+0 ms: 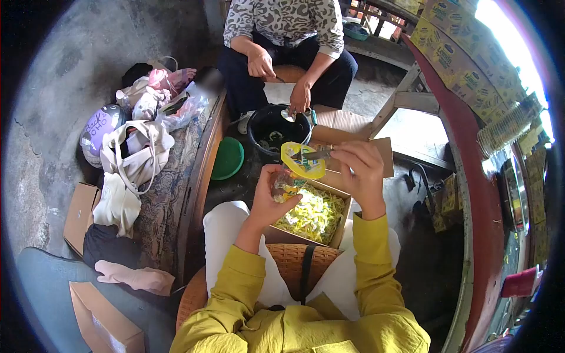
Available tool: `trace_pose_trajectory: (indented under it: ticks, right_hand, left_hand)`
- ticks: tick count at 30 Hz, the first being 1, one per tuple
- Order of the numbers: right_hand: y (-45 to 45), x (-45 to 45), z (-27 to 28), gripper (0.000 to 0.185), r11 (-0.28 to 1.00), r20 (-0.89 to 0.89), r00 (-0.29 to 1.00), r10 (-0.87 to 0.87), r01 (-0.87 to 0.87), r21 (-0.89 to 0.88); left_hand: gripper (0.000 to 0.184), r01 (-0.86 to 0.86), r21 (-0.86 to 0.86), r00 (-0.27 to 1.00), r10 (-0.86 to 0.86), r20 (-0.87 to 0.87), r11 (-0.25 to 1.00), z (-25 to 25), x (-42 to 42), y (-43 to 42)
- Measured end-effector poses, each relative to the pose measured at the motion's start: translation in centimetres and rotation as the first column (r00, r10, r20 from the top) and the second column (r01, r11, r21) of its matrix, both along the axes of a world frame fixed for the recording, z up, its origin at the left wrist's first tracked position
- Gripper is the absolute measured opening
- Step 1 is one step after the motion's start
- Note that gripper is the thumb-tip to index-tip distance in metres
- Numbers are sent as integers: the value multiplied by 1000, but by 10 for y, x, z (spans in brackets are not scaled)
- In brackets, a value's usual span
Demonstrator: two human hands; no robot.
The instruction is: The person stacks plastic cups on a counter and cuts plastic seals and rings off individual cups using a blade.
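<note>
My left hand (268, 203) is wrapped round a clear plastic cup (286, 186) with a yellow printed film lid (304, 169). The cup is tilted so that its lid faces me. My right hand (360, 170) grips a knife (318, 155), its dark blade lying at the lid. I cannot tell how much of the film is cut. Below both hands, a cardboard box (340, 235) full of yellow and white shredded strips (312, 216) stands between my knees.
Opposite sits a person (285, 29) with a thin tool in one hand and a small pale object in the other, above a black bucket (254, 138). A green basin (228, 159) lies left. Stacked lemon cartons (465, 59) line the right; bags (138, 153) lie left.
</note>
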State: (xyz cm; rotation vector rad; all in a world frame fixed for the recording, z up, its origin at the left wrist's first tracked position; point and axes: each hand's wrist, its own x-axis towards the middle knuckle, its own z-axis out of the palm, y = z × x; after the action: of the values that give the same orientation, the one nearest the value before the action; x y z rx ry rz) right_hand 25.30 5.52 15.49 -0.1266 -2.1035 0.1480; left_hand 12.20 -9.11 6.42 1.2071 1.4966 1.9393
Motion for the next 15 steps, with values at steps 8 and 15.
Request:
trace_pose_trajectory:
  ticks: [8,15]
  right_hand:
    - [-6,8,-10,22,998,-14,998,-57,58,36]
    - [0,13,-16,21,996,-12,997,-72,73,49]
  left_hand:
    - [49,26,-25,990,-29,-136,999,7,-5,3]
    - [51,107,21,991,-105,-88,994,0,-3,3]
